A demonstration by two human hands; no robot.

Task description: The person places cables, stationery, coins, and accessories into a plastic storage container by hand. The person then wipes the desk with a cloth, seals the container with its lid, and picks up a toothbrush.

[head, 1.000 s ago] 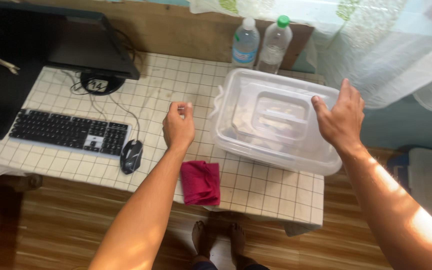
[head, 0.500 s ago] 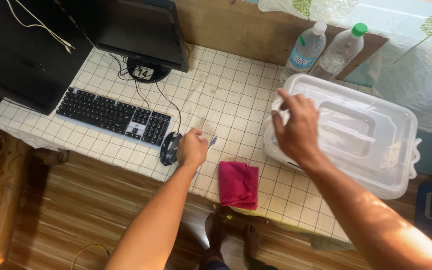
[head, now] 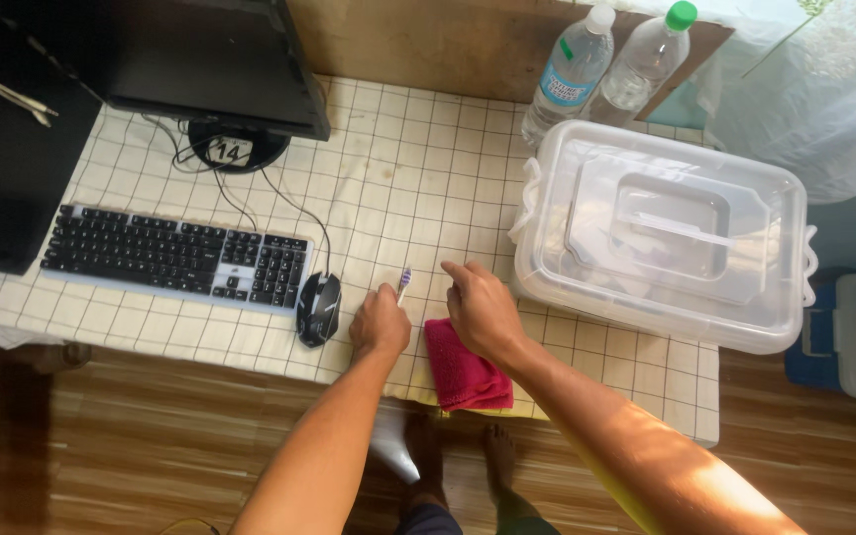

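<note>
Right hand (head: 482, 312) has left the clear lidded bin (head: 661, 233) and now rests, fingers loosely spread, on the red cloth (head: 460, 365). Left hand (head: 380, 323) pinches a toothbrush (head: 404, 281) just left of the cloth.

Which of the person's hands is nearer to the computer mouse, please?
Left. The left hand, holding a toothbrush, sits just right of the mouse. The right hand is farther right, over the red cloth.
</note>
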